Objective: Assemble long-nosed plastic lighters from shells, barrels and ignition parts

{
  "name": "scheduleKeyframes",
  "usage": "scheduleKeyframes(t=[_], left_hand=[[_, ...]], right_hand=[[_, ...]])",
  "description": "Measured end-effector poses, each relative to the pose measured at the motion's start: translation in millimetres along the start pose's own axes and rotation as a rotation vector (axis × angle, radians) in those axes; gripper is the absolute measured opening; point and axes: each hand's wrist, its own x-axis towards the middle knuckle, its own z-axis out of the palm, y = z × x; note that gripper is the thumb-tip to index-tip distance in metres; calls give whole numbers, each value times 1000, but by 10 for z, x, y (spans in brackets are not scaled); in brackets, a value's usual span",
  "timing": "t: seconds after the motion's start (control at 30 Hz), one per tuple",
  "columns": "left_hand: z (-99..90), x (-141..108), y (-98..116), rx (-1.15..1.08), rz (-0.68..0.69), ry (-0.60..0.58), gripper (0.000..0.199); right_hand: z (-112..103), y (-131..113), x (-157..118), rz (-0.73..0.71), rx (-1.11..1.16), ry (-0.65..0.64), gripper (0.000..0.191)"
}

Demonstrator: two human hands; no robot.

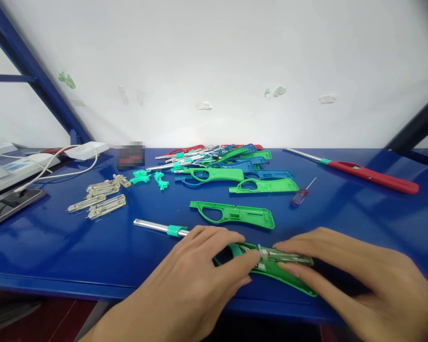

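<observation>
Near the table's front edge lies a green lighter shell half, its open side up. My left hand is closed around its handle ring and trigger area, with the thumb pressing by the inner parts. From under that hand a silver lighter tube with a teal collar points left. My right hand pinches a clear fuel tank between thumb and forefinger, over the shell's wide end. The tank's left end meets my left thumb. Just behind them rests another green shell half.
Clear fuel tanks and teal triggers lie left. Shell halves and metal tubes are heaped at the back. A screwdriver and a red assembled lighter lie right. A phone, cable and power strip occupy the far left.
</observation>
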Motion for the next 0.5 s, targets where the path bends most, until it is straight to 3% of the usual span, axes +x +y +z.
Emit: scheduleKeyframes(t=[0.23, 0.5], left_hand=[[9, -14, -14, 0, 21, -10, 39], [4, -19, -27, -23, 33, 8, 36]], right_hand=[[-6, -67, 67, 5, 39, 5, 18], [0, -93, 102, -4, 41, 7, 18]])
